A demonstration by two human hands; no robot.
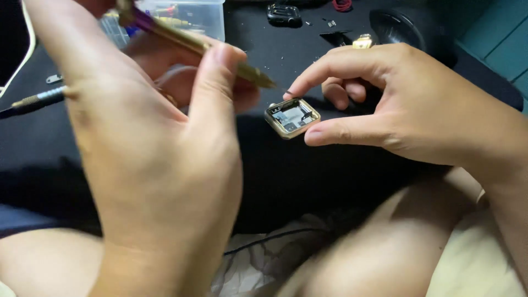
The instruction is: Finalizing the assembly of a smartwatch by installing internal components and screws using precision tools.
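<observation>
Screwdriver, gold-shafted, sits clenched in my left hand, its tip just above the small square gold watch case. I see my right hand pinching that open case between thumb and forefinger over the black mat.

Your left hand holds a gold screwdriver, tip just above the opened square gold watch case. Your right hand pinches that case over the black mat.
</observation>
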